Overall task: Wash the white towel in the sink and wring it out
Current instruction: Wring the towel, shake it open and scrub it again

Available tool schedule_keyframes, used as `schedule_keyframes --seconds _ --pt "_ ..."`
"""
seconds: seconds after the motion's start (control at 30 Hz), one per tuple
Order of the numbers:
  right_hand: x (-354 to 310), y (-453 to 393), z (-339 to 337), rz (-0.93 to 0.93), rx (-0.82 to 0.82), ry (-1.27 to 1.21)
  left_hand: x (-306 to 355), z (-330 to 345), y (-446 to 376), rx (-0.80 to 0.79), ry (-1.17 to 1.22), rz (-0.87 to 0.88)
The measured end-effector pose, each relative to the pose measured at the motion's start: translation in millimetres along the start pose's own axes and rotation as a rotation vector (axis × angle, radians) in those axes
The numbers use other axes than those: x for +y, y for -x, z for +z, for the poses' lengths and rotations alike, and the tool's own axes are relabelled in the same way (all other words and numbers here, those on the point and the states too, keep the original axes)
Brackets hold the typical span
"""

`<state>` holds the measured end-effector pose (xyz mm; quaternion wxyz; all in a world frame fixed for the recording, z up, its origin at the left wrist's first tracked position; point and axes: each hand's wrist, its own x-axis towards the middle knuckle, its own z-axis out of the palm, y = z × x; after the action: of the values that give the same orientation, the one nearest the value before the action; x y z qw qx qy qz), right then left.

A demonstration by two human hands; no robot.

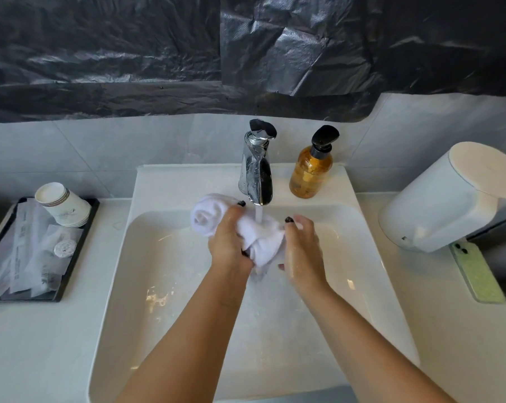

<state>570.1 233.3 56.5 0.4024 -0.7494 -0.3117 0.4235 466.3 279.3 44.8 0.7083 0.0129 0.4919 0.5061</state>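
The white towel (259,237) is bunched up above the white sink (170,274), right under the chrome faucet (257,170). Water runs from the spout onto the cloth. My left hand (230,242) grips the towel's left side, with a rolled end sticking out past its fingers toward the sink's back left. My right hand (302,251) holds the right side, fingers curled around the wet fabric. A lower end of the towel hangs between my two hands.
An amber soap pump bottle (311,170) stands right of the faucet. A black tray (59,289) with paper cups (62,203) and wrapped sachets sits on the left counter. On the right are a white dispenser (449,199) and a green phone (475,271).
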Motion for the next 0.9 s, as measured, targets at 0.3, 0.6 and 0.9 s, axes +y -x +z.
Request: schedule_keyframes --seconds 0.3,0.6,0.9 --pt "-5.4 0.5 22.3 -0.098 0.123 0.213 -13.9 -0.1 6.4 -0.015 -0.144 -0.176" --pt "39.5 -16.0 11.4 0.02 -0.347 0.144 19.4 -11.1 13.8 0.229 -0.267 0.17" --pt "88.9 -13.2 42.4 -0.857 -0.204 1.235 28.1 -22.1 5.1 0.325 -0.554 0.415"
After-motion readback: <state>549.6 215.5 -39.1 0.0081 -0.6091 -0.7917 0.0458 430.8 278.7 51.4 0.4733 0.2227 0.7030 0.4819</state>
